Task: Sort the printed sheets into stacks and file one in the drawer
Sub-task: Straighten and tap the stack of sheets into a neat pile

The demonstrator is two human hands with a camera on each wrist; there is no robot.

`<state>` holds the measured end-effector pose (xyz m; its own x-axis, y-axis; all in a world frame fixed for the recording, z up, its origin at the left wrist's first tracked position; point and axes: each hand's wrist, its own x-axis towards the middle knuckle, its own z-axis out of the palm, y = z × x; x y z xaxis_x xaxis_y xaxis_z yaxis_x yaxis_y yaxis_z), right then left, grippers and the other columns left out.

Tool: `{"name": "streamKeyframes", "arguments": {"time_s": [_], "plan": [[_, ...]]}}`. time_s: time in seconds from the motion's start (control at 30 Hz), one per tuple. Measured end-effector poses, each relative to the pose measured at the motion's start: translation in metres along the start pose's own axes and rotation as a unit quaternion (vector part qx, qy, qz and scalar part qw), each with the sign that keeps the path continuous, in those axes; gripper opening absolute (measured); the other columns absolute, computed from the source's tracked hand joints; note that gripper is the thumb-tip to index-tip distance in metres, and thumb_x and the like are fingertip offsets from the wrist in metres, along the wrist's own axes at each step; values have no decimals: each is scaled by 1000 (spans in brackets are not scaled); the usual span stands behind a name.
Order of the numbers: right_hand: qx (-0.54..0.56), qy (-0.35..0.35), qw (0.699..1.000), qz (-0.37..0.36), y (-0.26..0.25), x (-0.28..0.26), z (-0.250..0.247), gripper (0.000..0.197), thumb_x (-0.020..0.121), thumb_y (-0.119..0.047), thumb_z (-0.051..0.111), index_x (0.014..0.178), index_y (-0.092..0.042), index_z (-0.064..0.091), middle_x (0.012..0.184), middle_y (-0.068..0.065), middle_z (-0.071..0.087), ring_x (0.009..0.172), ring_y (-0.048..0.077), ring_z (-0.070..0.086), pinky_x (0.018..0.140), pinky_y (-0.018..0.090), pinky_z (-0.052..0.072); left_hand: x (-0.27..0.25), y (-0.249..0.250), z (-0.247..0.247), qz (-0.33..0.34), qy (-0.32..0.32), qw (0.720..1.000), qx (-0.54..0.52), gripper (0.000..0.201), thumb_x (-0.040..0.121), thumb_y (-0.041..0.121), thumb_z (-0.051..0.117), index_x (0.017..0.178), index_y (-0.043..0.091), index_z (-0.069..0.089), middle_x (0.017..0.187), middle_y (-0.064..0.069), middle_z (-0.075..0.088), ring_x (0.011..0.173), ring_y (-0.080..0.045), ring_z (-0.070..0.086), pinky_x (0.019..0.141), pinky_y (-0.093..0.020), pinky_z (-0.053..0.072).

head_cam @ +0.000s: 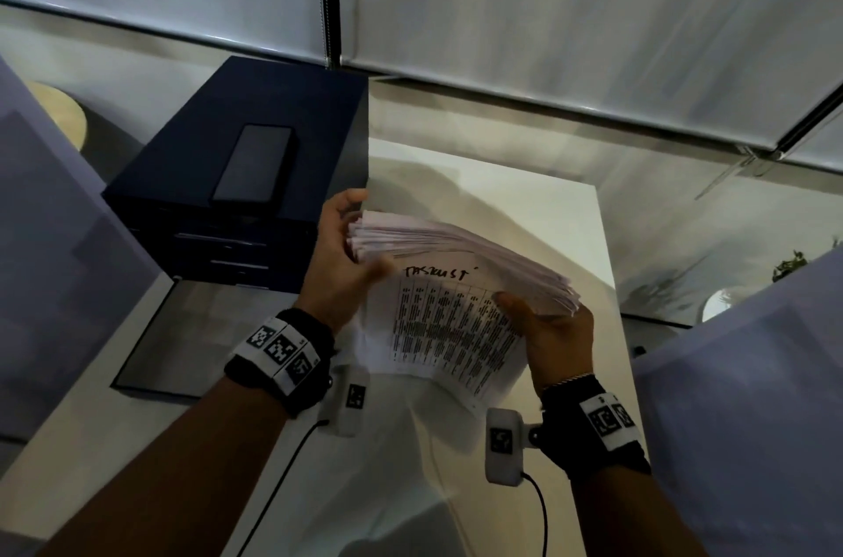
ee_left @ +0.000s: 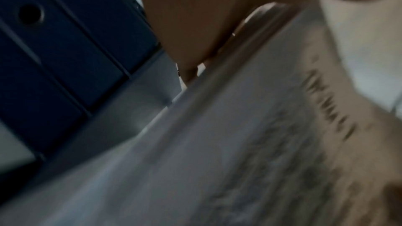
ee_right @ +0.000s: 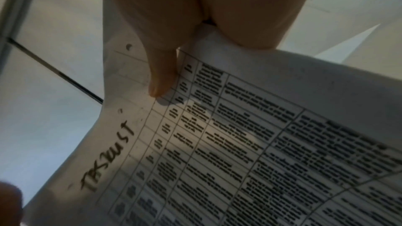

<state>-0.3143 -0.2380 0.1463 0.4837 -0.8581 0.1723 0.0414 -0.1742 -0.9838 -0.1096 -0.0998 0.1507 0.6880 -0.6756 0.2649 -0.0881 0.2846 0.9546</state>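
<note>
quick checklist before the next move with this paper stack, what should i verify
1. Left hand grips the left end of the stack of printed sheets: ok.
2. Right hand holds the stack's right end, thumb on the top sheet: ok.
3. Sheet edges squared up: not ok, they fan out unevenly at both ends.
4. Top sheet readable for sorting: ok, a handwritten heading sits above a printed table.
5. Bare white table beyond the stack to lay piles on: ok.
6. A drawer of the dark blue drawer unit open for filing: not ok, the fronts look closed, and a phone lies on top.
</note>
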Motion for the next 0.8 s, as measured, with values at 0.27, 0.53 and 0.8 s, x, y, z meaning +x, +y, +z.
{"name": "streamKeyframes", "arguments": {"time_s": [0.27, 0.53, 0.8], "plan": [[52, 37, 998, 3, -11, 3, -4, 35, 67, -10, 85, 96, -6, 66, 82, -7, 71, 78, 8, 67, 67, 22, 54, -19, -20, 7, -62, 38, 996, 57, 48, 67, 16, 82, 110, 2, 67, 103, -5, 74, 97, -18, 72, 83, -34, 59], [71, 178, 981, 10, -20, 17, 11, 11, 87, -7, 62, 84, -13, 70, 79, -1, 68, 72, 1, 63, 64, 14, 48, -19, -17, 19, -19, 47, 998, 42, 49, 73, 29, 80, 112, 6, 60, 103, 0, 70, 96, -11, 69, 79, -22, 55], [43, 185, 982, -8, -31, 13, 18, 30, 91, 7, 39, 103, 2, 66, 81, 15, 70, 68, -1, 66, 63, 7, 46, -8, 7, 44, 17, 168, 985, 39, 45, 91, 42, 61, 95, -3, 56, 76, 3, 59, 63, 1, 61, 55, -12, 47]]}}
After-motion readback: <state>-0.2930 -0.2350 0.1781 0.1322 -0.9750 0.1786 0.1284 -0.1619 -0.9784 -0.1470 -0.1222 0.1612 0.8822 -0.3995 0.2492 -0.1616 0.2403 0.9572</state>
